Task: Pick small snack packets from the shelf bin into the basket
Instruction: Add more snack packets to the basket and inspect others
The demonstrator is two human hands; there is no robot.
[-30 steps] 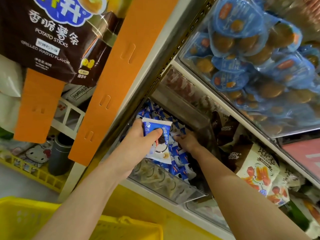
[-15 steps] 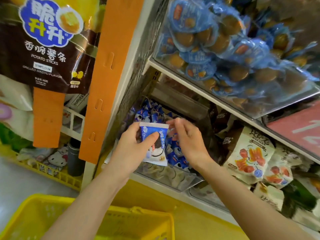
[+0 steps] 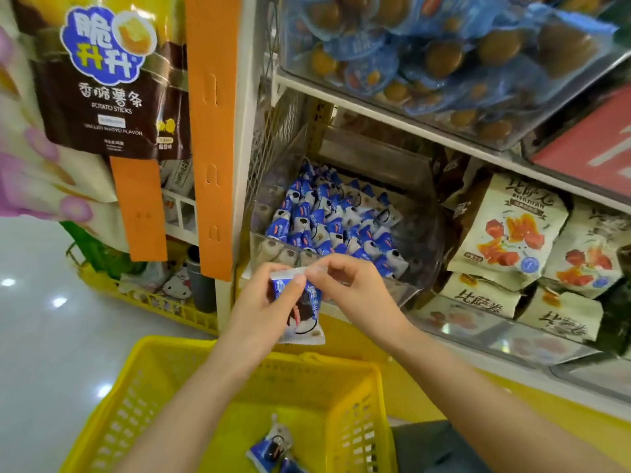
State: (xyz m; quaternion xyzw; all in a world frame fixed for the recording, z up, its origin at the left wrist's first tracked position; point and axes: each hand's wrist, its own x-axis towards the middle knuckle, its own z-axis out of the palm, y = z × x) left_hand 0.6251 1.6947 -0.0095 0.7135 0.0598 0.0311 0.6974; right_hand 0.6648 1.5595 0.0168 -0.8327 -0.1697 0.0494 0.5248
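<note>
Hanging mid-frame above the yellow basket point(image 3: 146, 397), the snack packet point(image 3: 302, 322) is clasped by the left grip point(image 3: 263, 312), top edge pinched by the right grip point(image 3: 355, 288); uneven release could drop it outside.

open basket point(image 3: 164, 387) mouth below

Bright, even light; glare spots on floor point(image 3: 41, 319); soft, warped edges.

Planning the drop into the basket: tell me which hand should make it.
Left. The left hand wraps the body of the packet, near the yellow basket; the right hand only pinches its top edge and sits nearer the shelf bin, so it seems better freed for the next pick.
</note>
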